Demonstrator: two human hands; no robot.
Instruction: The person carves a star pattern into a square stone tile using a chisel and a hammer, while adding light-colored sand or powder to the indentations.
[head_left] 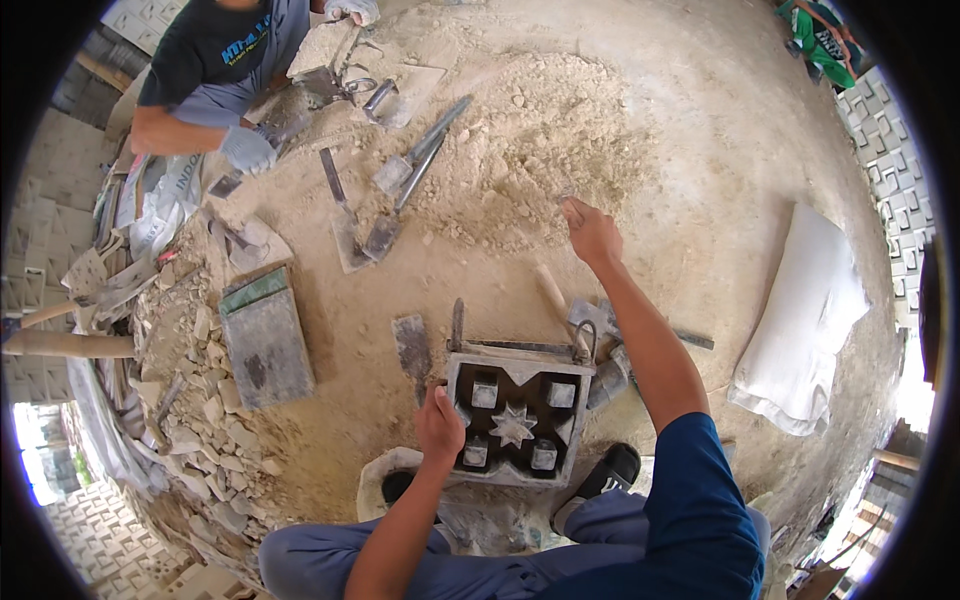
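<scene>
The left hand (440,428) grips the left edge of a dusty grey squarish mould (518,370), dark-recessed, four pale blocks (484,391) around a central star (513,426), toward the floor's (690,170) near edge, while the right hand (594,235), fingers bunched closed, contents unclear, meets a powder heap (530,140).

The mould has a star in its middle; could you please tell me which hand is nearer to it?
Left. The left hand is at the left edge of the mould; the right hand is farther off, beyond its far side, at the powder heap.
</scene>
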